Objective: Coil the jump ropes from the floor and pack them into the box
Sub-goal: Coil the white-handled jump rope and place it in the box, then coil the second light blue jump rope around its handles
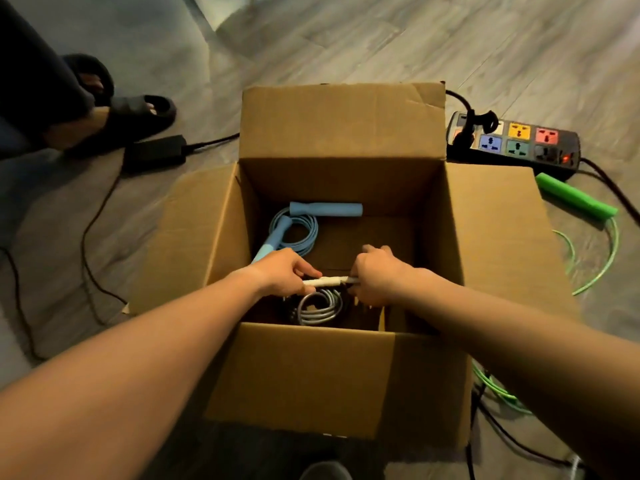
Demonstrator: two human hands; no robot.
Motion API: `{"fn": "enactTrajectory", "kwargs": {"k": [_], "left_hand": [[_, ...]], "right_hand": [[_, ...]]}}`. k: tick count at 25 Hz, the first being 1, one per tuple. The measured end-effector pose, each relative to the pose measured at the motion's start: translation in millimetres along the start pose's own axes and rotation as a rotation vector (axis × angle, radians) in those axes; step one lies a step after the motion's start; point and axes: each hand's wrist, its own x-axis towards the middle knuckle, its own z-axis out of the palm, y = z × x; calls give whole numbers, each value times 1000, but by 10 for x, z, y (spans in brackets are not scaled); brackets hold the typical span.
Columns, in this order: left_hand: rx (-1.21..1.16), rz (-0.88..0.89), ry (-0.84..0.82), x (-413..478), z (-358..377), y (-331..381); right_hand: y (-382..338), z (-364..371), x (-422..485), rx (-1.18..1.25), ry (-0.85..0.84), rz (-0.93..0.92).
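Box (339,133) on grey plank floor (381,39)

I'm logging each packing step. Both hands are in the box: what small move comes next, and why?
Probably set the grey rope down beside the blue rope and let go: left hand and right hand grip its white handles low inside the box, and the green rope lies uncoiled on the floor.

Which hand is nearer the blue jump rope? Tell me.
Left. The left hand lies beside the blue jump rope, covering one handle's end; the right hand is apart, to its right. Both hold the white handle.
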Motion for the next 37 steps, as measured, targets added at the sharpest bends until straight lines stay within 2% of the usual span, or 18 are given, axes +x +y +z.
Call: {"fn": "enactTrajectory", "kwargs": {"k": [5,7,10,12,17,19,22,23,25,27,28,30,32,33,35,37], "left_hand": [[-166,-70,-58,-82,-3,-13],[-262,-25,-6,-179,-70,64],[-246,98,194,-368,-205,320],[-223,193,252,-511,-247,574],[-279,430,259,-905,132,1303],[-300,505,243,-1066,456,1620],[-210,597,224,-1167,997,2032],[-149,599,271,-1154,1167,2142],[36,543,506,-1112,1451,2244],[222,548,702,-1063,1742,2355],[276,578,730,-1040,1876,2416],[302,644,637,-935,2197,2511],[275,667,364,-863,2530,2518],[255,650,198,-822,2684,2502],[185,542,-64,-760,2914,2461],[115,475,-92,-707,3015,2455]], "right_hand": [[46,-32,-183,87,-71,22],[59,-130,-301,123,-41,40],[65,-332,-558,236,58,67],[86,-461,-812,340,137,75],[370,-583,-1723,561,370,89],[620,-471,-2173,709,437,138],[1124,-81,-2712,858,541,277],[1312,131,-2857,894,547,333],[1614,598,-3074,876,494,445],[1895,1154,-3231,835,367,575],[1981,1408,-3272,861,275,636],[2067,1843,-3263,933,138,743],[2067,2099,-3176,1063,165,799],[2037,2158,-3114,1202,211,813],[1983,2176,-3013,1380,264,835],[2003,2176,-2946,1428,265,841]]}}
